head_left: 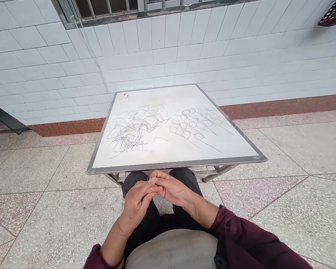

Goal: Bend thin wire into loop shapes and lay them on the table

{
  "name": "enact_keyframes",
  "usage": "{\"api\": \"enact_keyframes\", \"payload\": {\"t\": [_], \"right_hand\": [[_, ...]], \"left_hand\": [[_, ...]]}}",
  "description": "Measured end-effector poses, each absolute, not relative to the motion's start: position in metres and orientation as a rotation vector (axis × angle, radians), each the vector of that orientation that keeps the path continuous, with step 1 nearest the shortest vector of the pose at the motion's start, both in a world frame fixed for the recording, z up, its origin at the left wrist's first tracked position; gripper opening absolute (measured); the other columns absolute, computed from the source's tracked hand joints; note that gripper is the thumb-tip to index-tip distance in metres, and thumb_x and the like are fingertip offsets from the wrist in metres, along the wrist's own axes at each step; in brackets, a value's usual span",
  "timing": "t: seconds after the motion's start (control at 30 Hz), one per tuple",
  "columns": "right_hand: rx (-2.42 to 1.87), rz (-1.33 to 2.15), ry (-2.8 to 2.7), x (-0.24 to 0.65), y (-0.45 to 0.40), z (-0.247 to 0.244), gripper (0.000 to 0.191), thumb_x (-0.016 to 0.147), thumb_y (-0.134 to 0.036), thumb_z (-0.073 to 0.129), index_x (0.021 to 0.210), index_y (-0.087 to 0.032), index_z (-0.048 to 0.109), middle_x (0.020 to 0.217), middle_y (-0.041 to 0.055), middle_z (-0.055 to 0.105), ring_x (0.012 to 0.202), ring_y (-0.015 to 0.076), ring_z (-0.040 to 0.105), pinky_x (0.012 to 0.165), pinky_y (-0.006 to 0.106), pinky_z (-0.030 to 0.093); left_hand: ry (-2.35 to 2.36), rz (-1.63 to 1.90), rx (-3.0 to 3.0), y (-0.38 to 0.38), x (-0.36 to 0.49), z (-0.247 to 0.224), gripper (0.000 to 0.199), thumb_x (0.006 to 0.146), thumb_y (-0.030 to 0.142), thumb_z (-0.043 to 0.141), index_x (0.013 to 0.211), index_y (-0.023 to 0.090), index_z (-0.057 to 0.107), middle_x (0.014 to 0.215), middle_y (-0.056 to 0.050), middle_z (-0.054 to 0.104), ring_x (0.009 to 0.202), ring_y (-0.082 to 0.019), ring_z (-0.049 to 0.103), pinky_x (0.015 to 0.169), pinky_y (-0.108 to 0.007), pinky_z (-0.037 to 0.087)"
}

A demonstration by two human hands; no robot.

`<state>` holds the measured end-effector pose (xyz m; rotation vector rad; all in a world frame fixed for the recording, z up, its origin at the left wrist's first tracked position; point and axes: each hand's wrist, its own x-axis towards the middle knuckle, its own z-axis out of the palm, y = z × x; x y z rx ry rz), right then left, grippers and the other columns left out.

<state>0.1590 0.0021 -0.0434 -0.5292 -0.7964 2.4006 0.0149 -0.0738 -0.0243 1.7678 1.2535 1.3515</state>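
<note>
Left hand point(137, 201) and right hand point(172, 188) meet at six o'clock, below the near edge of the counter point(168, 163), fingertips pinched together around what looks like a thin wire point(148, 179); only a short curve shows, so its shape is unclear. Working over the lap point(180, 216) with both hands probably steadies so slight a thing. On the counter, bent wires point(127, 140) lie tangled toward nine o'clock and looped wires point(192, 124) toward two, perhaps kept apart to avoid mixing. One small red-and-white object point(126, 95) sits at eleven o'clock.
</note>
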Motion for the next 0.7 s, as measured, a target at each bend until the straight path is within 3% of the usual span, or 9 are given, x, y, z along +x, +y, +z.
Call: {"api": "enact_keyframes", "payload": {"t": [0.3, 0.6, 0.7], "right_hand": [[-0.565, 2.579, -0.711, 0.160, 0.002, -0.044, 0.023, 0.066, -0.021, 0.078, 0.074, -0.016, 0.058, 0.061, -0.0062, 0.051, 0.051, 0.0046, 0.044, 0.051, 0.018, 0.035], [-0.436, 2.729, -0.604, 0.160, 0.001, -0.051, 0.024, 0.069, -0.023, 0.077, 0.070, -0.016, 0.055, 0.059, -0.0063, 0.050, 0.053, 0.0063, 0.048, 0.054, 0.020, 0.038], [-0.520, 2.690, -0.580, 0.157, 0.006, -0.062, 0.026, 0.073, -0.035, 0.075, 0.076, -0.016, 0.058, 0.062, -0.0046, 0.053, 0.055, 0.0072, 0.049, 0.056, 0.021, 0.038]], "left_hand": [[1.181, 1.142, 2.145, -0.071, 0.010, -0.031, 0.039, 0.083, 0.013, 0.059, 0.116, 0.032, 0.064, 0.092, -0.006, 0.072, 0.095, -0.024, 0.061, 0.082, -0.038, 0.042], [1.078, 1.018, 2.230, -0.072, 0.013, -0.024, 0.032, 0.086, 0.020, 0.057, 0.116, 0.028, 0.065, 0.089, -0.008, 0.070, 0.097, -0.027, 0.058, 0.081, -0.040, 0.040], [1.135, 1.024, 2.173, -0.071, 0.015, -0.020, 0.035, 0.090, 0.018, 0.049, 0.122, 0.028, 0.061, 0.094, -0.009, 0.067, 0.092, -0.025, 0.055, 0.081, -0.038, 0.040]]}}
